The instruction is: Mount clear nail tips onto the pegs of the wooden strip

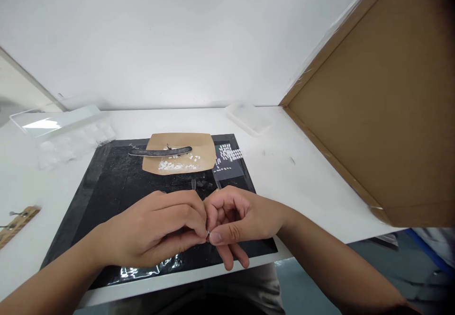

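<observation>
My left hand (161, 227) and my right hand (241, 215) meet fingertip to fingertip above the front of a black mat (110, 201). Both pinch at one spot, where a tiny shiny piece (208, 233) shows between the fingertips; most of it is hidden and I cannot tell its kind. On my right hand, the lower fingers hang loosely down. Beyond the hands lies a tan paper tray (209, 149) with small white pieces (174, 166) scattered on it. Across that tray rests a dark, slightly curved nail file (159, 152).
Small white tabs (227, 153) lie on a grey sheet (231, 172) right of the tray. A clear lidded box (67, 139) stands back left, a translucent shallow tray (249, 120) at the back. A wooden block with metal pegs (19, 222) sits left. A cardboard panel (377, 102) bounds the right.
</observation>
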{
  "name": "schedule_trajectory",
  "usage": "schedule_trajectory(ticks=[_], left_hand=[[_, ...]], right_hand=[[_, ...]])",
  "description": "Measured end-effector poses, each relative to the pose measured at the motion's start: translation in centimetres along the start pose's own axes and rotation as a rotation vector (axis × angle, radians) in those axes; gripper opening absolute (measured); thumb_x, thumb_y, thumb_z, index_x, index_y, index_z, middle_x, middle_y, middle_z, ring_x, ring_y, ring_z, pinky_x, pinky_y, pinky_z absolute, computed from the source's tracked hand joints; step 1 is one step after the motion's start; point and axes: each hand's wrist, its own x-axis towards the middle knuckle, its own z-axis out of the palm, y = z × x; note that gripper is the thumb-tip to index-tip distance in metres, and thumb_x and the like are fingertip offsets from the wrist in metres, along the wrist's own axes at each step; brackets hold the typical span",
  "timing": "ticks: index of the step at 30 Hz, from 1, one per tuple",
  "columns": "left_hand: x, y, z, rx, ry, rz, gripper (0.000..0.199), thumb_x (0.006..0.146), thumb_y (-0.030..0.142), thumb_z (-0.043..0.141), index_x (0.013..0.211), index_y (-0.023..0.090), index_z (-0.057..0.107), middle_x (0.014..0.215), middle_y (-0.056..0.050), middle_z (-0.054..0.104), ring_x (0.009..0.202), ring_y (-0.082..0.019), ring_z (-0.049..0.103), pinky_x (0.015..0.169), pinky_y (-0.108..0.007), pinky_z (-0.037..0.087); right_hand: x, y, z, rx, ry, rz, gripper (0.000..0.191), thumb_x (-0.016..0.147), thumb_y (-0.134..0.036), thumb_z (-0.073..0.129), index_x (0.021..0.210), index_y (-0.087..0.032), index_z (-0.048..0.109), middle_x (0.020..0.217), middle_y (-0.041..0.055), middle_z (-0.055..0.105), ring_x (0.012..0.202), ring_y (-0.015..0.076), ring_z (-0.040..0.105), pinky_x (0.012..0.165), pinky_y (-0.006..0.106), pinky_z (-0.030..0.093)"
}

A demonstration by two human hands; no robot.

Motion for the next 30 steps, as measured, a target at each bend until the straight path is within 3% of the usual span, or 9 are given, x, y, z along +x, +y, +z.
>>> schedule_trajectory(ticks=[30], left_hand=[[-0.15,0.09,0.36,0.036,-0.031,-0.004,0.02,0.098,0.005,0.063,0.113,0.019,0.061,0.102,-0.006,0.07,0.09,-0.014,0.067,0.077,-0.022,0.055]], right_hand=[[0.16,0.33,-0.4,-0.017,-0.042,0.036,0.03,0.095,-0.036,0.08,0.102,-0.013,0.062,0.072,0.0001,0.079,0.051,0.0109,0.073,0.048,0.015,0.058]])
